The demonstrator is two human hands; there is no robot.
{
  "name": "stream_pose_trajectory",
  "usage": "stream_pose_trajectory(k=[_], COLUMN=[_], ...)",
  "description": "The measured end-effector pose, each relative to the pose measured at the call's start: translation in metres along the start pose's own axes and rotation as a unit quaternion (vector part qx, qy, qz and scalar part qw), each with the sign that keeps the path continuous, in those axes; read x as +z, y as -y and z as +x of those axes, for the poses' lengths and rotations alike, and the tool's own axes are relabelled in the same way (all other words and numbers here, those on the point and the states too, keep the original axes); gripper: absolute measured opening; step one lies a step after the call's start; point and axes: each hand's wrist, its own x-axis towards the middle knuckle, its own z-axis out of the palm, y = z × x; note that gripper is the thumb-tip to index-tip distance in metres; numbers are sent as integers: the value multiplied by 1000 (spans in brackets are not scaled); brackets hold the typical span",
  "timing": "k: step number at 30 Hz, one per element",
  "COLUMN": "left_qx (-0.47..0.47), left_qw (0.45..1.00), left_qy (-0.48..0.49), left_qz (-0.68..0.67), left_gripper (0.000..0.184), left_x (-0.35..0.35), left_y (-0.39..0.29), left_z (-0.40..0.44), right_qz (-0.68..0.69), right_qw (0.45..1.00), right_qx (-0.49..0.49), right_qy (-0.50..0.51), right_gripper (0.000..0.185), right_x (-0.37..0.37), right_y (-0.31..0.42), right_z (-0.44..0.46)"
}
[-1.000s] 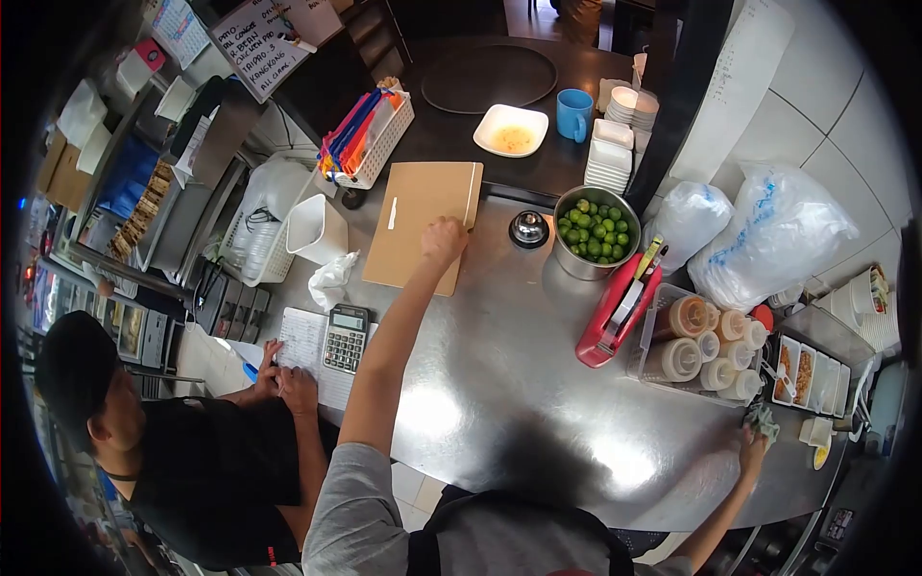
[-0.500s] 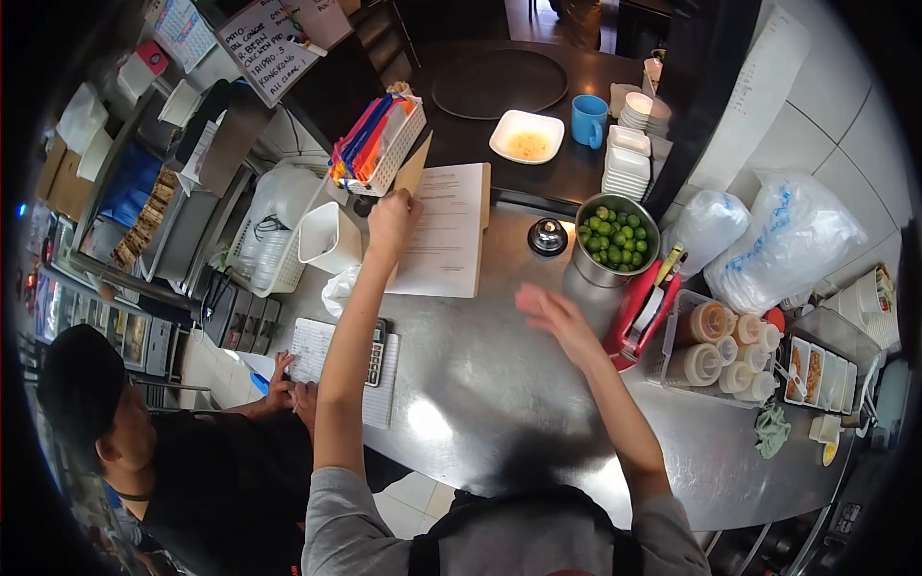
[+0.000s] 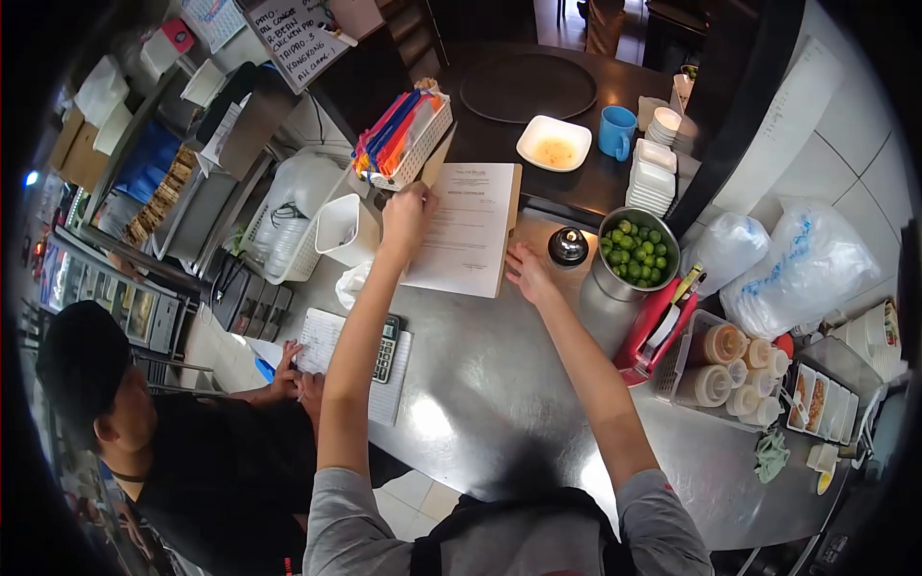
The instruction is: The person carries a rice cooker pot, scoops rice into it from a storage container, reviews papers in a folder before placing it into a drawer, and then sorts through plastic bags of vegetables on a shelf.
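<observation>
A brown folder (image 3: 513, 192) lies opened on the steel counter, with printed white papers (image 3: 465, 230) inside it. My left hand (image 3: 408, 219) is closed on the folder's raised cover at the left side of the papers. Beside the right edge of the papers is my right hand (image 3: 528, 272), its fingers apart and nothing in them. A bell (image 3: 568, 247) stands just to the right of that hand.
A co-worker (image 3: 211, 432) sits at left, hands by a notebook (image 3: 384, 403) and calculator (image 3: 386, 350). Around the counter stand a bowl of green limes (image 3: 634, 254), a red tape dispenser (image 3: 653, 336), a bottle crate (image 3: 669, 384), a white container (image 3: 348, 230) and a green cloth (image 3: 771, 455).
The folder has been opened, showing the papers. My right hand has left the cloth at the far right and come to the papers' right edge. The view has shifted slightly.
</observation>
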Motion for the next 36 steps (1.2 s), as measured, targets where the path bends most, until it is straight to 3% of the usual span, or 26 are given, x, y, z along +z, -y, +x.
stream_pose_trajectory(k=[4, 11, 17, 25, 36], left_qx=[11, 14, 14, 54, 29], left_qw=[1000, 999, 999, 988, 967], left_qy=[-1, -27, -49, -131, -184], left_qz=[-13, -10, -18, -57, -176], left_gripper=[13, 11, 11, 10, 7], left_x=[-5, -14, -22, -51, -86], left_y=[-2, -7, -13, -51, -117], left_z=[1, -3, -11, -44, -91], right_qz=[-59, -95, -42, 11, 9], right_qw=[998, 994, 996, 985, 966], right_qx=[-4, -45, -83, -161, -237], right_qy=[11, 13, -4, 56, 101], right_gripper=[50, 33, 12, 10, 9], right_x=[10, 22, 32, 36, 31], right_y=[-6, -4, 9, 29, 46], right_z=[-5, -18, -40, -90, -163])
